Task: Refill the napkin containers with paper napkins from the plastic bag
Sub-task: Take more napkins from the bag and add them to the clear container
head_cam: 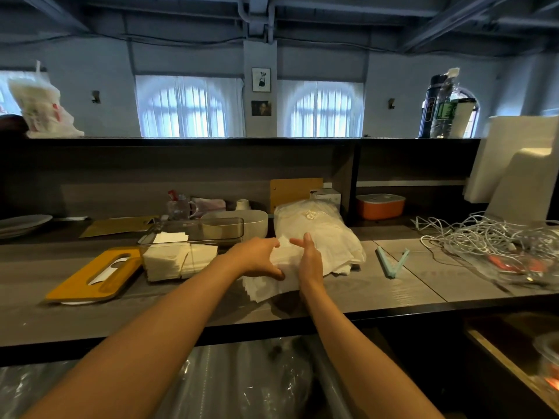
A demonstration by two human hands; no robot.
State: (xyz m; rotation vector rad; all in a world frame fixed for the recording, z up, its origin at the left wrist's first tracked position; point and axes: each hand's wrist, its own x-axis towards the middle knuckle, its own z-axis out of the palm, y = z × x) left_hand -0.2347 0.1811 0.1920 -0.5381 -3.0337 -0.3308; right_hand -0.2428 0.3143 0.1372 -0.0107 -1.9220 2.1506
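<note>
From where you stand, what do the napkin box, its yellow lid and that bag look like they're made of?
The box looks like clear hard plastic: the napkins show through its glossy walls. The lid looks like wood or bamboo with a smooth matte honey-yellow finish, though it could be plastic. The bag seems to be thin translucent plastic film, wrinkled and faintly shiny, with white napkins showing through.

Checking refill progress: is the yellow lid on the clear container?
No, the yellow lid lies on the counter left of the clear container.

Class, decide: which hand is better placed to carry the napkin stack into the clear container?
Left. The left hand already grips the napkin stack and is nearer the clear container; the right hand is farther away.
</note>
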